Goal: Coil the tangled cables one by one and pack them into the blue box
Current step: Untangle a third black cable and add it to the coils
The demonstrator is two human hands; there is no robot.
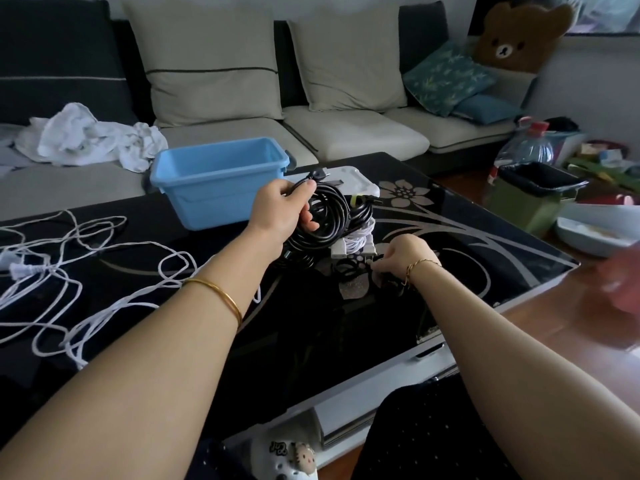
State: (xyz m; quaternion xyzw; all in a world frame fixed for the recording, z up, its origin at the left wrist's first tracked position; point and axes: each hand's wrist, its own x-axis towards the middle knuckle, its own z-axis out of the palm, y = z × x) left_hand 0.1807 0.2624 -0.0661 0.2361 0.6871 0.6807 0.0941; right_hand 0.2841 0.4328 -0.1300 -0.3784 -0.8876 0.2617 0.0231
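Head view. Your left hand [282,211] grips the big black cable coil [327,220], with the fingers curled through the loops and the thumb on top. One plug end [318,174] sticks up above the thumb. The coil is held upright, just right of the blue box [221,178] and not in it.

Your right hand [403,254] is lower and nearer you, knuckles up. Its fingers are curled down onto a small black coil [349,268] that lies flat on the surface [485,251], and they pinch its right edge. The fingertips are mostly hidden.

A white coiled cable [356,242] sits between the two hands, touching the big coil. There's a white flat lid-like thing [356,180] behind it.

The big coil is thick, glossy and many-looped. The box is open-topped and tilted a bit; its inside isn't visible.

A loose white cable [69,271] sprawls tangled over the left of the surface, well apart from both hands.

There's a gold bangle [218,292] on your left wrist and a thin bracelet [420,266] on the right.

The surface is black glass with a pale flower pattern. Behind it is a sofa [346,133] with a crumpled white cloth [86,136] and a bear cushion [519,36]. A green bin [533,199] and a water bottle [526,147] are on the right.
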